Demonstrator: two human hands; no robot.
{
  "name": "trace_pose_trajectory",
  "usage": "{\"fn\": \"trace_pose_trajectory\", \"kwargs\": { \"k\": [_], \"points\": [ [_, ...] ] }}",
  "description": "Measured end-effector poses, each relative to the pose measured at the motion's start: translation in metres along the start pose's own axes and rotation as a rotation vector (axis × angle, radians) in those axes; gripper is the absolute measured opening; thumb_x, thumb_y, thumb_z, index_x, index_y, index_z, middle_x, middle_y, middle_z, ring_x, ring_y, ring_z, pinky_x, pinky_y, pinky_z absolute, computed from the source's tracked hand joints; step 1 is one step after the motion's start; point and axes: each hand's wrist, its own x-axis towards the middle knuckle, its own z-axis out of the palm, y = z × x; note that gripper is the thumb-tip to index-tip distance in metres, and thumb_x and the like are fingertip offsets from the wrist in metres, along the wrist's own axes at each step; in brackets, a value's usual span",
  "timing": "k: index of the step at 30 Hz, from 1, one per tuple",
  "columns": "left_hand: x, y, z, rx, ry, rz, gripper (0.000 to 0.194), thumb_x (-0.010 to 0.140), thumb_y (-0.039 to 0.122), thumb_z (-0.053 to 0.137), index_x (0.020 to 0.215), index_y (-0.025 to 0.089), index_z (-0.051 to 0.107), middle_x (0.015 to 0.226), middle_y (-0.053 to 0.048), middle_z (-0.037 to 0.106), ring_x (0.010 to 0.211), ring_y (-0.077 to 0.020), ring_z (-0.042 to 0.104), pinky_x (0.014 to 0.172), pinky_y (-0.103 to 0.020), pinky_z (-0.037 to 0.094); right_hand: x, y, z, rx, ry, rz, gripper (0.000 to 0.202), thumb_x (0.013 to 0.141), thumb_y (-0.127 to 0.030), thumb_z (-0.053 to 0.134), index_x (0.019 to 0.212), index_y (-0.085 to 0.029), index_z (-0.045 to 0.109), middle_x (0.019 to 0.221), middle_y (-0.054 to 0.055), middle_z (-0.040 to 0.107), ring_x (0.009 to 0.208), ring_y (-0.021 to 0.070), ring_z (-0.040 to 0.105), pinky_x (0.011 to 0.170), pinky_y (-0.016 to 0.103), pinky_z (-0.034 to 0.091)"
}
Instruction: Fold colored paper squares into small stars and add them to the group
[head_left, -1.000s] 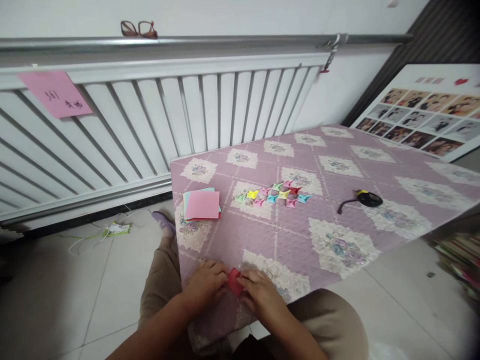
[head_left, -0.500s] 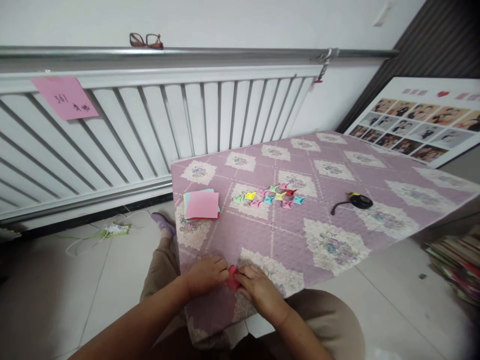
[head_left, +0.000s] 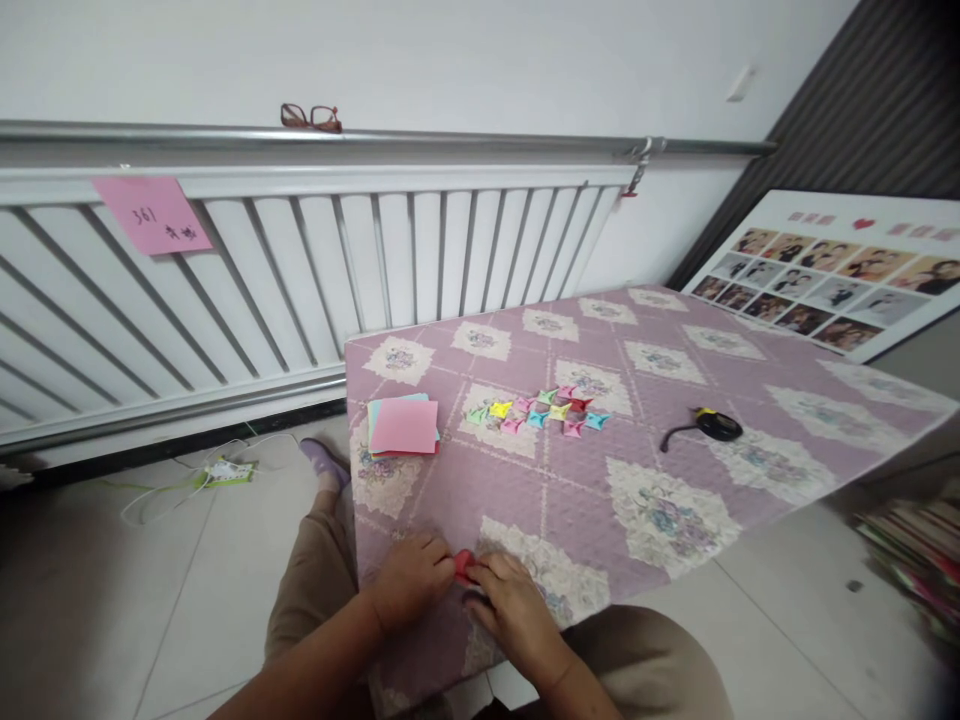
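A small piece of red folded paper [head_left: 463,567] is at the near edge of the table, between my two hands. My left hand [head_left: 414,580] pinches its left side, fingers closed. From the right, the fingers of my right hand [head_left: 517,612] press on the paper, the thumb spread somewhat apart below. Fingers cover much of the paper, so its exact folded shape is hidden. Farther back lies a cluster of several small folded paper pieces [head_left: 559,411] in green, yellow, pink, blue and red. To their left is a stack of coloured paper sheets [head_left: 404,427], pink on top.
A flowered purple cloth covers the table [head_left: 480,480]. On its right side lies a black corded object [head_left: 718,426]. A photo board [head_left: 825,270] leans at the back right. Behind stands a white radiator [head_left: 390,250], with glasses [head_left: 310,117] on the pipe above.
The camera view has tilted up slightly, so the scene sits lower. My right thumb has moved away from the red paper, and less of the paper shows between my hands.
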Motion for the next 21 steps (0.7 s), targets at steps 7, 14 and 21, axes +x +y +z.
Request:
{"fn": "trace_pose_trajectory", "kwargs": {
  "k": [7,14,21],
  "points": [
    [0.006,0.007,-0.026,-0.174,0.002,-0.163,0.011,0.092,0.020,0.048,0.086,0.019,0.057,0.091,-0.002,0.060,0.088,-0.0171,0.053,0.078,-0.029,0.041,0.009,-0.007,-0.011,0.182,0.080,0.054,0.020,0.087,-0.014,0.047,0.091,-0.021,0.066,0.085,0.005,0.062,0.082,0.0186,0.059,0.074,0.031,0.047],
    [0.013,0.007,-0.049,-0.454,-0.219,-0.391,0.012,0.087,0.020,0.048,0.085,0.019,0.060,0.082,0.002,0.064,0.074,-0.0128,0.057,0.063,-0.022,0.039,0.018,-0.016,-0.027,0.388,-0.033,0.186,0.020,0.084,-0.016,0.046,0.076,-0.021,0.065,0.074,-0.001,0.066,0.070,0.0145,0.062,0.065,0.024,0.048],
    [0.019,0.001,-0.027,-0.355,-0.293,-0.374,0.012,0.085,0.021,0.051,0.086,0.019,0.063,0.090,-0.003,0.064,0.082,-0.0185,0.059,0.068,-0.027,0.041,0.018,-0.002,-0.005,0.228,-0.019,0.153,0.022,0.078,-0.010,0.048,0.082,-0.022,0.066,0.081,0.001,0.067,0.079,0.0171,0.062,0.072,0.028,0.046]
  ]
}}
